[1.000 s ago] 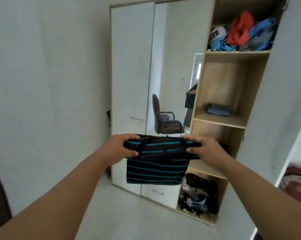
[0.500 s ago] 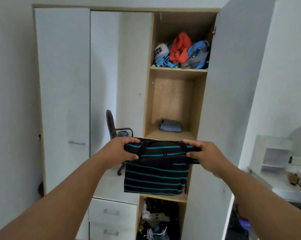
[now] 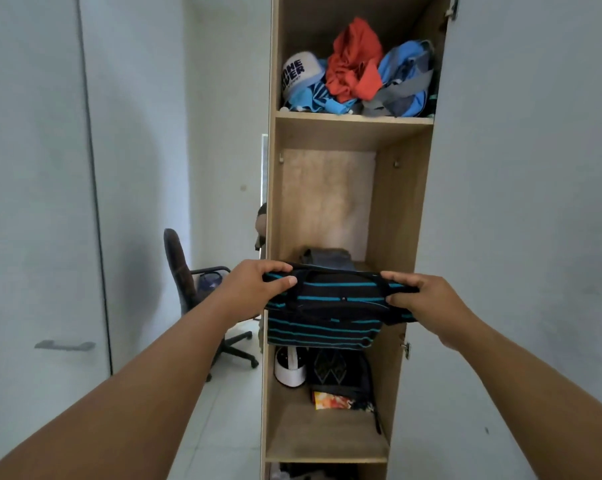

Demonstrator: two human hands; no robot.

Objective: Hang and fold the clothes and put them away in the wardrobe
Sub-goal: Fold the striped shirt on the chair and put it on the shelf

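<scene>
A folded black shirt with teal stripes [image 3: 327,317] hangs flat between both hands, right in front of the open wardrobe column [image 3: 400,216]. My left hand [image 3: 254,289] pinches its left edge and my right hand [image 3: 427,303] pinches its right edge. Just behind the shirt, on the middle shelf, lies a folded grey garment [image 3: 329,258], partly hidden by the shirt. The top shelf holds a loose heap of red and blue clothes [image 3: 358,71] and a white cap [image 3: 299,76].
The wardrobe's open white door [image 3: 521,202] stands at the right. A mirrored door [image 3: 220,133] at the left reflects a dark office chair [image 3: 195,289]. A closed white door with a handle [image 3: 64,345] is farther left. The lower shelf holds a white cap [image 3: 289,367] and dark items [image 3: 341,372].
I have moved closer to the wardrobe, whose open column now fills the middle of the view. Both hands keep the same hold on the striped shirt, now level with the middle shelf.
</scene>
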